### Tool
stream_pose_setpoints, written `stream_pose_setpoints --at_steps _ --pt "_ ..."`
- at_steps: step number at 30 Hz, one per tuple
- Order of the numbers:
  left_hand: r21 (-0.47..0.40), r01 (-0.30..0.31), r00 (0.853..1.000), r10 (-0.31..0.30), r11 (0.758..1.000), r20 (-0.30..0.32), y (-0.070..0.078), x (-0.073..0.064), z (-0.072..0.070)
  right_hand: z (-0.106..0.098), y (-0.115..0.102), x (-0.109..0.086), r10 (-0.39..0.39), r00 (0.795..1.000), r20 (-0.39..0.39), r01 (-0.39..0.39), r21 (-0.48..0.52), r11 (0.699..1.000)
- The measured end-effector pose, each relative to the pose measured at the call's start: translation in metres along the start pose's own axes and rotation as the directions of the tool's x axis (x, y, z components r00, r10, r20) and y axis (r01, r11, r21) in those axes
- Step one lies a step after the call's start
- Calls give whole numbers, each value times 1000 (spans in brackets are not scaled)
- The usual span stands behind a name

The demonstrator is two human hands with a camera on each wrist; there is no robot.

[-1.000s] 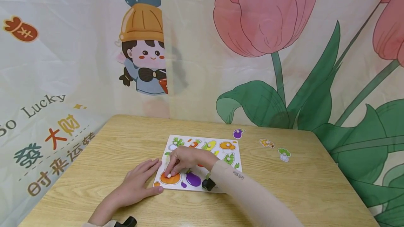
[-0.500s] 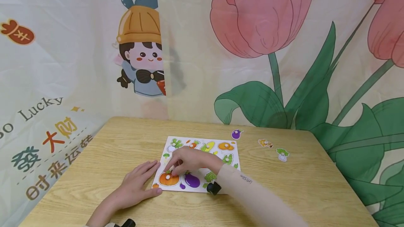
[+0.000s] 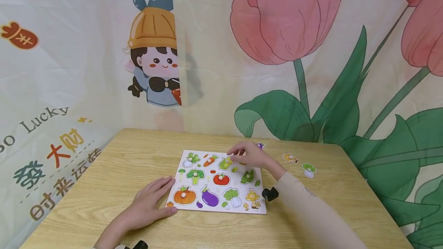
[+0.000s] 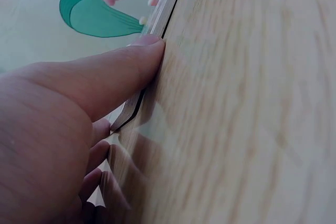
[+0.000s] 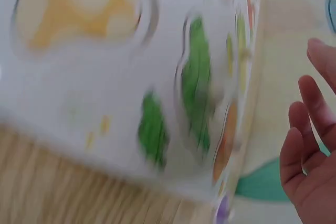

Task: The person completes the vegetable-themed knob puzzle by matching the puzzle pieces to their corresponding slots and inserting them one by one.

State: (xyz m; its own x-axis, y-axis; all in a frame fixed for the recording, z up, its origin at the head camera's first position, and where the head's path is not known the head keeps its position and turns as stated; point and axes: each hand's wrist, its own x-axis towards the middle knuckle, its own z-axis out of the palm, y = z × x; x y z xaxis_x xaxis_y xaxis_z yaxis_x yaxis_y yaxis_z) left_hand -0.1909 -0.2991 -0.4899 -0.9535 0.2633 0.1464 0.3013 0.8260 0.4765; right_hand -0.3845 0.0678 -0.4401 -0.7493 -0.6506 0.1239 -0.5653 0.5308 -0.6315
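A white vegetable puzzle board [image 3: 263, 207] lies flat on the wooden table, carrying several knobbed pieces, among them a pumpkin piece [image 3: 184, 195] and a tomato piece [image 3: 221, 179]. The eggplant picture [image 3: 210, 197] at its front shows no knob. My left hand [image 3: 149, 203] rests beside the board's left edge, fingers straight, the thumb [image 4: 131, 59] touching the board's edge in the left wrist view. Over the far right part of the board, my right hand [image 3: 250, 155] hovers with loosely bent fingers and holds nothing. It partly hides a loose eggplant piece [image 3: 261, 146] behind it.
To the right of the board lie a loose mushroom piece [image 3: 290, 158] and a loose bok choy piece [image 3: 309, 170]. The wooden table [image 3: 311, 210] meets a printed curtain [image 3: 207, 87] with tulips and a cartoon figure at its back edge.
My right hand has left the knob of the pumpkin piece and moved right and away, toward the board's far right corner. The left hand stays in place beside the board.
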Motion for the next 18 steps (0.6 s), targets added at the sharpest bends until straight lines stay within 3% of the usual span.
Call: stream_pose_setpoints --at_steps 2,4,9,13,18 --pt "-1 1 1000 -1 1000 0 0 0 0 -9 17 -6 60 995 -81 -58 26 998" --pt "2 1 1000 -1 1000 0 0 0 0 -17 33 -11 135 977 -165 -128 54 990" --pt "11 -1 1000 1 1000 -5 -2 -1 1 -24 65 -18 330 886 -324 -298 147 943" --pt "9 0 1000 0 1000 -8 -2 -1 2 -23 79 -19 425 823 -376 -375 202 905" --pt "7 -1 1000 1 1000 -10 0 0 1 -18 89 -17 475 787 -394 -415 233 880"
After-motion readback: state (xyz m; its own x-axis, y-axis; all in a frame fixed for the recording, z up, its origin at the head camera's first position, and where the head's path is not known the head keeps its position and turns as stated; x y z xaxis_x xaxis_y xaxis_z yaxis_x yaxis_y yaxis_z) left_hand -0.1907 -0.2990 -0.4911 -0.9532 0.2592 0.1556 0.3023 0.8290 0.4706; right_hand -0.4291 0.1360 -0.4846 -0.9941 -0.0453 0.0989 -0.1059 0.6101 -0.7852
